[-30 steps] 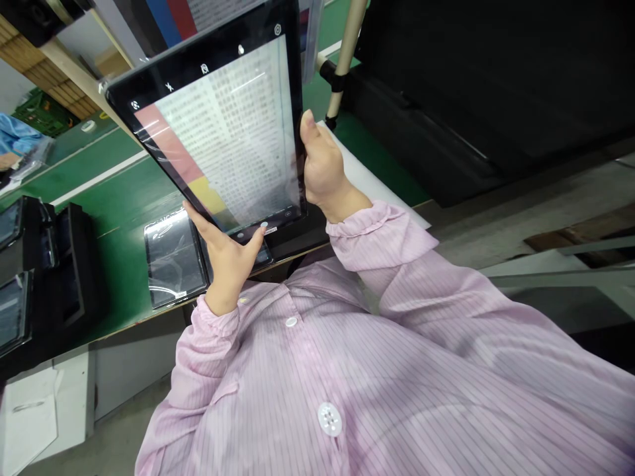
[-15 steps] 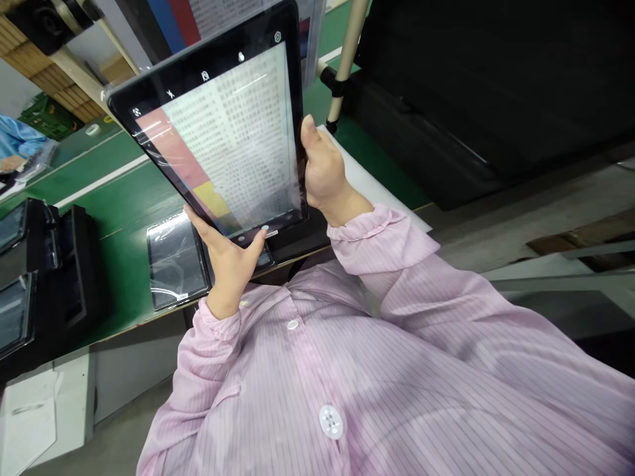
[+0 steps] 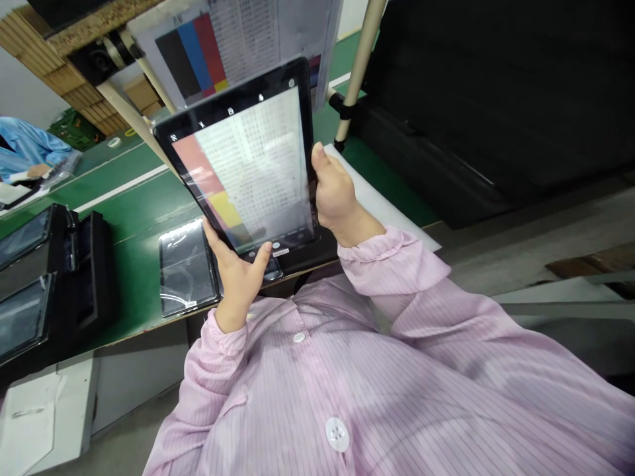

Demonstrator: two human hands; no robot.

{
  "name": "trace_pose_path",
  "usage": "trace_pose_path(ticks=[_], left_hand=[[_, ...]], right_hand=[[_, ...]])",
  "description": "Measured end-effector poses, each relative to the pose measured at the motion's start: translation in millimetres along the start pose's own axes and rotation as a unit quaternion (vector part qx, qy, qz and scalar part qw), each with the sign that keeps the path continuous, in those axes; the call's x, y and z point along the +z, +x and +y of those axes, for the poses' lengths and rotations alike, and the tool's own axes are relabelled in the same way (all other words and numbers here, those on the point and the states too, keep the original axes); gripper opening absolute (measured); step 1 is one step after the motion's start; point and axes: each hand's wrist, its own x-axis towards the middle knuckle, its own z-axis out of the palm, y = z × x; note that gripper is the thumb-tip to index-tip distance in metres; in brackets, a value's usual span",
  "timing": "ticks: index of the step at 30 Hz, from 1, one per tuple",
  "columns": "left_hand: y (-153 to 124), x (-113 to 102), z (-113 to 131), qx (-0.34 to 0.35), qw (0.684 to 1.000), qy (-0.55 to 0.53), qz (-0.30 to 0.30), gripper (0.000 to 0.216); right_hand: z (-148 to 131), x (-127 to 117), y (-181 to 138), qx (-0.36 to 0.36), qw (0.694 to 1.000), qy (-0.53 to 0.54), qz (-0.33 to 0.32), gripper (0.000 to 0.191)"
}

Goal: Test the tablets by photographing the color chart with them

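Between my two hands a black-framed tablet (image 3: 253,165) is held up, tilted, above the bench edge. Its lit screen shows a camera view of a printed page with red and yellow blocks. My right hand (image 3: 337,192) grips its right edge, thumb on the front and fingers behind it. My left hand (image 3: 239,274) holds the lower left corner, with the thumb by the on-screen shutter button. Behind the tablet hangs a printed chart (image 3: 193,53) with black, blue and red bars and dense text. Another tablet (image 3: 186,268) in clear film lies on the bench left of my left hand.
Black trays (image 3: 99,264) with several tablets stand at the left of the green bench (image 3: 139,198). A pale pipe post (image 3: 360,73) rises right of the chart, beside a large black panel (image 3: 496,86). A co-worker in a blue sleeve (image 3: 37,145) sits far left.
The tablet and both hands now appear lower and slightly right in view, and more of the chart shows above. The whole scene has shifted similarly. Both hands keep their hold.
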Motion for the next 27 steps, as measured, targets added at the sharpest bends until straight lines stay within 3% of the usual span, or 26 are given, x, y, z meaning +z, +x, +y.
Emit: trace_pose_path(ticks=[5,12,18,27], left_hand=[[3.4,-6.8,3.9,-0.040,0.993,-0.083,0.070,0.069],[0.2,-13.7,14.2,-0.053,0.992,-0.063,0.097,0.076],[-1.8,-22.7,21.1,-0.019,0.990,-0.068,0.120,0.072],[-2.7,-34.8,28.2,0.006,0.990,-0.081,0.112,0.074]], right_hand=[[-12.4,4.8,-13.8,0.053,0.994,0.076,-0.057,0.049],[-18.9,11.9,-26.3,0.033,0.993,0.105,-0.051,0.043],[-31.8,23.0,-31.0,0.017,0.998,0.048,-0.027,0.046],[-44.2,34.0,-38.5,0.029,0.998,0.055,-0.026,0.047]])
